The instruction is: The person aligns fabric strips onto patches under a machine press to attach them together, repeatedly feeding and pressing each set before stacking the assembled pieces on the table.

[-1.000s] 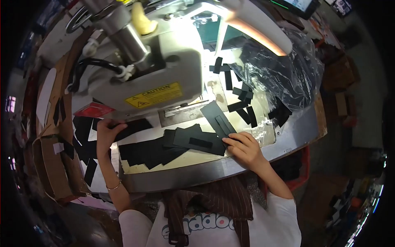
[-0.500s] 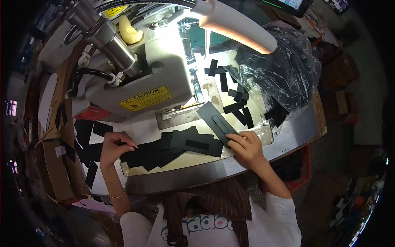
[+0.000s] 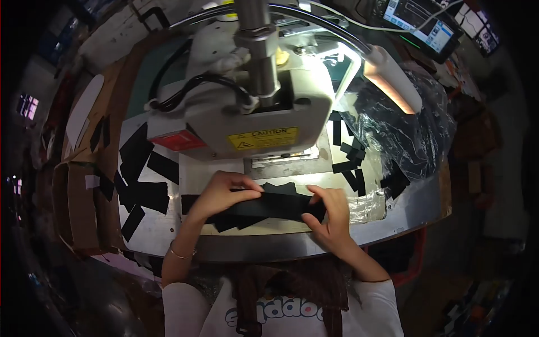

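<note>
A flat black rectangular piece, fabric-like, lies lengthwise between my two hands near the table's front edge. My left hand has thumb and fingers pinched at its upper left part. Around the right end, the fingers and thumb of my right hand are closed. Beneath it, a pile of similar black pieces shows only at its edges. The machine head, with a yellow caution label, stands just beyond my hands.
More black pieces lie to the left, beside a cardboard box. Small black strips are scattered on the right, near a clear plastic bag. A lamp hangs above, and a screen stands at the back right.
The right hand has brought the black piece from beside the machine's plate back over the pile and turned it sideways. My left hand has moved right onto it. The camera view has swung left.
</note>
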Tool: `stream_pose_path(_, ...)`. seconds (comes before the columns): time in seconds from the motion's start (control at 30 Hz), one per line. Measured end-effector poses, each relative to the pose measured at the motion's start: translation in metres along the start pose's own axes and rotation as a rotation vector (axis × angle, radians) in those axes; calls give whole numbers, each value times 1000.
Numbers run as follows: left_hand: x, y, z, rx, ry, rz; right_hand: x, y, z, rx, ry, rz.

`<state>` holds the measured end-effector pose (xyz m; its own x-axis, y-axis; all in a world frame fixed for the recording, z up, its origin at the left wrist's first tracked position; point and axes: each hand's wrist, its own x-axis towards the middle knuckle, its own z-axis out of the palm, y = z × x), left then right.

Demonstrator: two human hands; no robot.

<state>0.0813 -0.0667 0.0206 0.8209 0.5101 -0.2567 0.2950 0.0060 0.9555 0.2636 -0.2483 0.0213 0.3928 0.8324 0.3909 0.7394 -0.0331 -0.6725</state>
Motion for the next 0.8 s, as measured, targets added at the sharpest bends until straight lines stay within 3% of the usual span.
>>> stream_pose_path(0.07, 5, -4, 9, 15, -12, 9, 0, 10, 9, 410, -321, 346)
stream_pose_path(0.1, 7, -9, 8, -3, -34, -24, 5, 23, 16, 417, -329, 378)
stream_pose_path(0.23, 4, -18, 2, 659, 445, 279, 52, 65, 14, 162, -268, 364)
stream_pose_path(0.43, 2, -27, -2, 912, 190, 411, 78, 86, 28, 88, -258, 391)
stream_pose_path(0.63, 5, -27, 0, 1285, 172, 516, 76, 88, 15, 129, -299, 349)
stream_pose_path(0.8, 10, -27, 0, 1326, 225, 558, 91, 82, 23, -16, -224, 383)
